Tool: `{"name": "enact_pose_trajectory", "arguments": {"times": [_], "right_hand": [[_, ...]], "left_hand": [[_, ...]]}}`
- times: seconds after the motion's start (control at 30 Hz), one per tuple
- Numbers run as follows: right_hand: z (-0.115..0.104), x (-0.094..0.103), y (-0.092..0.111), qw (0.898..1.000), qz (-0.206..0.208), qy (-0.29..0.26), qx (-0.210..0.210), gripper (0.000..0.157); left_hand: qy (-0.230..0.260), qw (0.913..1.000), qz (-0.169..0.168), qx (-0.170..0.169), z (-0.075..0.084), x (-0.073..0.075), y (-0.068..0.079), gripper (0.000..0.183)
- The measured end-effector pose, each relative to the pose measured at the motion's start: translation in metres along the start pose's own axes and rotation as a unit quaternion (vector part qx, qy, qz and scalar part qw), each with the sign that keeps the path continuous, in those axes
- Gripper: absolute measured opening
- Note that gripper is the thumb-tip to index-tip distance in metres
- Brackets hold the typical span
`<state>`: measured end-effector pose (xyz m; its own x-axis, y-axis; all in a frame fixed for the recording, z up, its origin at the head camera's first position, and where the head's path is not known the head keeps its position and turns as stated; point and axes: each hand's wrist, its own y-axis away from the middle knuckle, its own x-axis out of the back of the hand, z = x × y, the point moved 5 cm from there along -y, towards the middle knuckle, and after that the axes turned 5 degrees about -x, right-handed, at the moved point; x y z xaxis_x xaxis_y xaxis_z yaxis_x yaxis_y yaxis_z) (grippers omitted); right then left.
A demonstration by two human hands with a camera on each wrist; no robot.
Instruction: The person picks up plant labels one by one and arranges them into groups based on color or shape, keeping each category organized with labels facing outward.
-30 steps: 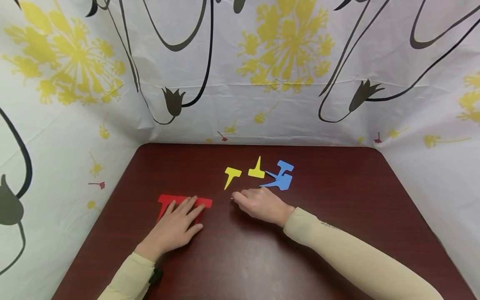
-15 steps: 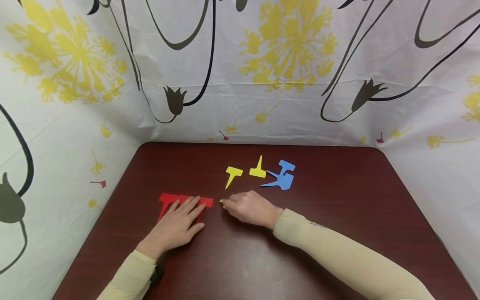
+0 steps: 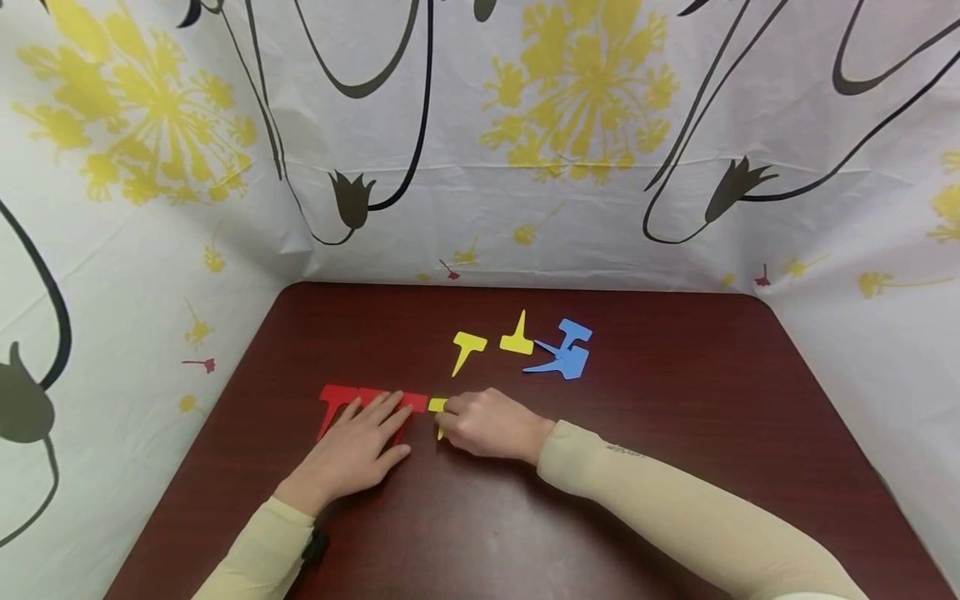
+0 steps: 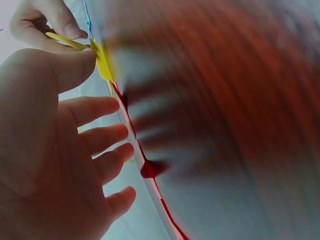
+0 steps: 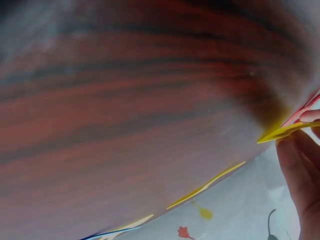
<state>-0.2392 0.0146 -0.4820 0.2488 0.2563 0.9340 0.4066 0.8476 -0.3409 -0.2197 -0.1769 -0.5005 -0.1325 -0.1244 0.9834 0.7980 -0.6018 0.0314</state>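
Observation:
Red T-shaped plant labels [image 3: 337, 394] lie side by side in a row on the table, stems toward the person, partly covered by my left hand [image 3: 345, 462]. The left fingers are spread and rest on them. My right hand [image 3: 491, 425] pinches a yellow T-shaped plant label [image 3: 437, 405] between thumb and fingers, just right of the row. Its stem points toward the person, and a small part is hidden by the fingers. In the left wrist view the held yellow label [image 4: 104, 62] stands slightly raised, its head close to the red end; I cannot tell if they touch.
Beyond the right hand lie two loose yellow labels [image 3: 469, 343] [image 3: 517, 340]. Right of them, two blue labels [image 3: 567, 363] overlap. The dark red-brown table [image 3: 675, 358] has a patterned white cloth [image 3: 420, 242] behind and at its sides.
My right hand has moved left and toward the person, bringing the yellow label up beside the red row, with more of it showing now. The left hand stays on the red labels.

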Motion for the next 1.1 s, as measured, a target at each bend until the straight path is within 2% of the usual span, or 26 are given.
{"name": "enact_pose_trajectory", "arguments": {"times": [0.23, 0.4, 1.1], "right_hand": [[0.0, -0.006, 0.001, 0.999, -0.031, 0.025, -0.006, 0.026], [0.005, -0.01, 0.004, 0.998, -0.053, 0.007, -0.034, 0.035], [0.005, -0.013, 0.003, 0.997, -0.068, 0.001, -0.044, 0.034]], "left_hand": [[0.008, 0.9999, -0.001, -0.006, 0.001, -0.001, -0.001, 0.065], [0.014, 0.9999, -0.001, -0.007, 0.001, 0.0, -0.002, 0.066], [-0.001, 1.0, 0.005, -0.005, 0.001, -0.001, -0.003, 0.064]]}}
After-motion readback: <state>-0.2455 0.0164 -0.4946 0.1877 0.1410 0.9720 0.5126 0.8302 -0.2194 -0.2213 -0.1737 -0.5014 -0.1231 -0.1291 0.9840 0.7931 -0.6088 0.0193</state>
